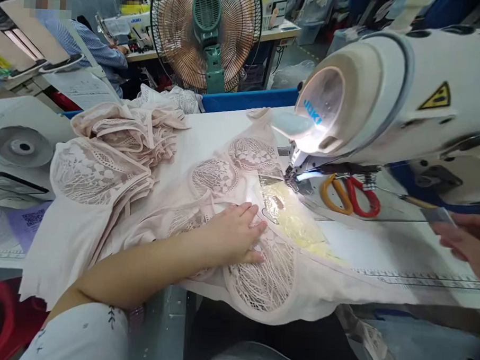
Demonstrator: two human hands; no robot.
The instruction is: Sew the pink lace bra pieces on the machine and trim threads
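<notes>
My left hand (237, 233) lies with fingers stretched on a pale pink lace bra (265, 271), pressing its cloth against the table beside the sewing machine (359, 95). The bra's band runs right along the front edge; more lace cups stretch back toward the machine. A pale yellow sheet in clear film (294, 214) lies next to my fingers. At the right edge my right hand (470, 238), partly cut off by the frame, has its fingers closed on a small flat grey piece (439, 216), whose kind I cannot make out. A thin tool with an orange-brown handle (418, 201) reaches close to it.
Scissors with orange and red handles (350, 196) lie under the machine arm. Stacked lace bras (101, 174) pile up at left, near another machine (21, 144). Behind the table stand a big fan (206, 35) and a blue edge (251, 99). A person in striped sleeves (94, 46) sits beyond.
</notes>
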